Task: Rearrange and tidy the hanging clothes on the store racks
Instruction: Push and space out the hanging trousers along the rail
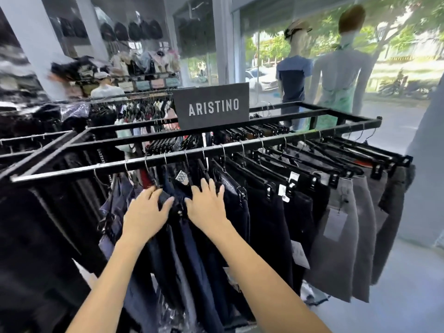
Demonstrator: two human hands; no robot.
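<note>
Bare forearms, no sleeves; left grip (146, 210), right grip (206, 204).

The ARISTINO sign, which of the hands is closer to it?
Right. The right hand rests on dark trousers almost directly below the ARISTINO sign; the left hand sits farther left.

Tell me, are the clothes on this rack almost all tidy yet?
Partly. The grey trousers toward the right already hang in an even, spaced row on the rail. Right now the left hand and right hand are on the dark navy trousers in the middle, which are bunched tight. The clothes further left still look crowded and crooked, so those seem left to do.
</note>
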